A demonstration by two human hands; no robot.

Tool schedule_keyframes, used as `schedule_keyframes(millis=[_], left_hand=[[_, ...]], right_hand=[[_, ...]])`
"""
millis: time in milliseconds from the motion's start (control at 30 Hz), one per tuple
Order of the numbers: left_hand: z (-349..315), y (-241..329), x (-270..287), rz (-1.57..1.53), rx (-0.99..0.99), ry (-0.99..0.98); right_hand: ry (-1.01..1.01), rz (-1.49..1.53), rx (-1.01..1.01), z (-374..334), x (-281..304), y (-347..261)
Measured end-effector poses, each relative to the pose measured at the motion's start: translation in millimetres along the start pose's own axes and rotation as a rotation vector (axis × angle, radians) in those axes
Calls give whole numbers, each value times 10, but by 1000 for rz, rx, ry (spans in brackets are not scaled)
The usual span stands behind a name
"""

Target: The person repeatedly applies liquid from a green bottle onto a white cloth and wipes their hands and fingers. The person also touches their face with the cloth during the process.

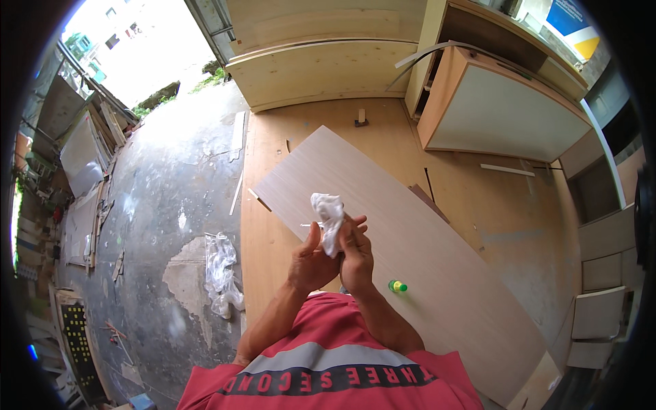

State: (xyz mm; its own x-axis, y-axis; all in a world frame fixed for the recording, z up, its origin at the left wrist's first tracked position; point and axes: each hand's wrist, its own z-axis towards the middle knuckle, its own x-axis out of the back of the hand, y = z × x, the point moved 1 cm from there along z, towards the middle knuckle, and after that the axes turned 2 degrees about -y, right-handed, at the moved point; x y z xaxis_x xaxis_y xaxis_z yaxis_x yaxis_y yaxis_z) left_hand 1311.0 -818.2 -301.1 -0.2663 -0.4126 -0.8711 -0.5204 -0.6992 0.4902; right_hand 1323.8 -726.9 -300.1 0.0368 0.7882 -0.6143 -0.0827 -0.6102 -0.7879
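A crumpled white cloth (329, 213) is held up in front of me between both hands, above a long pale wood-grain board (410, 239). My right hand (355, 256) is closed on the cloth's lower part, pinching it with the thumb. My left hand (309, 265) cups it from the other side, thumb raised, its fingers partly hidden behind the cloth. A thin white edge shows beside the left thumb; I cannot tell what it belongs to. On the board, to the right of my forearm, is a small green bottle (398, 286) with a yellow label.
The board lies slantwise across a brown panel surface (273, 157). Wooden cabinets (506, 102) stand at the far side and right. A crumpled clear plastic bag (222, 273) lies on the stained grey floor (157, 184) at left. A small wooden block (361, 117) sits beyond the board.
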Motion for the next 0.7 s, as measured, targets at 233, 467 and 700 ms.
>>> schedule_keyframes(millis=[233,467,700], left_hand=[[61,-126,352,102,-55,-90],[2,-146,188,113,72,-7],[177,-430,305,62,-161,42]], right_hand=[[-45,-296,195,22,-101,42],[61,124,-124,214,86,-32],[-111,-332,59,46,-29,-53]])
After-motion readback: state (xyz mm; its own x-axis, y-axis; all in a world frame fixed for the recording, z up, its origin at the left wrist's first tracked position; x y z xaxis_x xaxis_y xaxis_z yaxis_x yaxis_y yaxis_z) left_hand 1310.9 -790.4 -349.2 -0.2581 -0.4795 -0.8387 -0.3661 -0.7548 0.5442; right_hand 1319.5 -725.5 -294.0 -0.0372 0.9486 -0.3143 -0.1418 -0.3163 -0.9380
